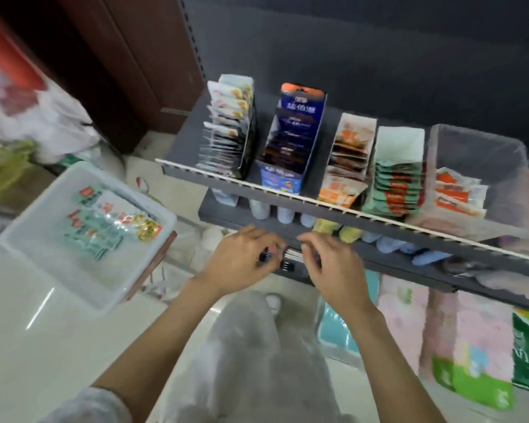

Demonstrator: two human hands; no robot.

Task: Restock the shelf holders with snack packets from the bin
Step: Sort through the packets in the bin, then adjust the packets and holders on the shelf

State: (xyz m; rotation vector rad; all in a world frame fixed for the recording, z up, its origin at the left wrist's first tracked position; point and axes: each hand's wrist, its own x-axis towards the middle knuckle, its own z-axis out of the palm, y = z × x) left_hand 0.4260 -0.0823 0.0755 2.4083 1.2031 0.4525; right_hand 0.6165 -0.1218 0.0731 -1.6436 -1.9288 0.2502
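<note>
Nearest, both hands meet in front of the lower shelf: the left hand (242, 257) and right hand (333, 264) curl their fingers round a small stack of dark packets (283, 260), squaring it between them; blur hides the exact grip. This looks like the carrying step, packets gathered but not yet placed. To the left, the bin (28, 236) holds more packets. Farther off, the upper shelf (257, 186) carries the holders; the next move needs a lift into the matching blue holder (290, 175).

Grey shelf (287, 195), 5 packet-filled holders (290, 141) in a row on it
</note>
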